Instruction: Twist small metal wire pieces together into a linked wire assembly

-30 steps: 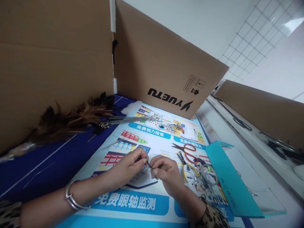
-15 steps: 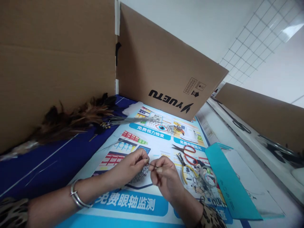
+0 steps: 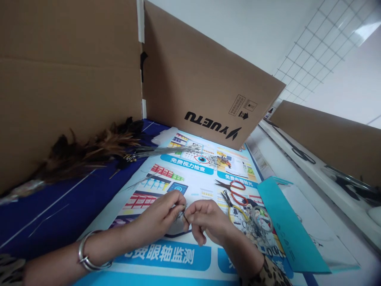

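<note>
My left hand (image 3: 168, 209) is closed in a pinch at the middle of the printed sheet. Close beside it, my right hand (image 3: 208, 217) pinches with thumb and forefinger, its other fingers curled below. A thin dark cord (image 3: 185, 216) runs between the two sets of fingertips, both hands holding it. Small silvery wire bits (image 3: 179, 215) show just under the left fingers, partly hidden by them. Right of my hands lie red-handled scissors (image 3: 238, 191) and yellow-handled pliers (image 3: 238, 209). A tangle of small metal findings (image 3: 253, 230) is spread below the pliers.
A bundle of thin metal wires (image 3: 166, 150) lies at the back left, near brown feathers (image 3: 80, 153). A teal box flap (image 3: 293, 230) stands on the right. Cardboard panels (image 3: 205, 75) wall the back and left. A clear wire coil (image 3: 262, 218) rests near the findings.
My hands have drawn closer together, and the dark cord between them shows less of its length. My right hand has turned slightly, with its lower fingers dropping. The view has shifted slightly.
</note>
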### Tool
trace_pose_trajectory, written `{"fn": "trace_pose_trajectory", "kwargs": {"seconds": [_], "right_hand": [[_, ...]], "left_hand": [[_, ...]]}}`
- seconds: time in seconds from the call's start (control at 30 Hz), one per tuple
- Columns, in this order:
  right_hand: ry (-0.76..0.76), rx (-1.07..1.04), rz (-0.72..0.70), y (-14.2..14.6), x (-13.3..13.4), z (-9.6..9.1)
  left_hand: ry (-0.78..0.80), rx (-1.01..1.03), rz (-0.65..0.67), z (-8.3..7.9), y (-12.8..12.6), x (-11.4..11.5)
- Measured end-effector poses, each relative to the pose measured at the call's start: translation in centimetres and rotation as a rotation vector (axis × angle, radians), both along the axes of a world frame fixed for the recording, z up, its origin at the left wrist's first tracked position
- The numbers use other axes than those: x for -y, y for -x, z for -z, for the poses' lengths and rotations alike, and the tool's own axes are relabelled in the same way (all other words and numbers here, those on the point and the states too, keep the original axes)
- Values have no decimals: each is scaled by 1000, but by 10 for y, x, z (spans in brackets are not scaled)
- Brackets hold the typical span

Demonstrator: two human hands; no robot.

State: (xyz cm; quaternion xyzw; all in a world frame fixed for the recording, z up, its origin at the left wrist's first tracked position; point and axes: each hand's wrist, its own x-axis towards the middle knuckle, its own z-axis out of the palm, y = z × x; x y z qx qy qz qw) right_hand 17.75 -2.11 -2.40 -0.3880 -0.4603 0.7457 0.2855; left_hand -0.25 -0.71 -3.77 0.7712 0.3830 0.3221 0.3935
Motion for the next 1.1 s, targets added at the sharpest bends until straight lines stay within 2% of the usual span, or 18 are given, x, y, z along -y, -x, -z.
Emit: {"fn": "trace_pose_trajectory", "kwargs": {"seconds": [0.27, 0.5, 0.7, 0.9, 0.97, 1.1], "right_hand": [[63, 131, 55, -2, -6, 7], [-245, 41, 71, 3, -2, 12], [-406, 23, 223, 12, 1, 7], [-492, -22, 398, 25, 1, 18], [-561, 73, 425, 27, -1, 21], [-811, 395, 425, 22, -6, 19]], "left_hand": [[105, 32, 33, 0, -1, 3], [188, 125, -28, 5, -5, -2], [207, 210, -81, 7, -7, 0], [140, 196, -107, 3, -7, 3], [132, 172, -127, 4, -7, 3], [95, 126, -167, 9, -7, 2]]}}
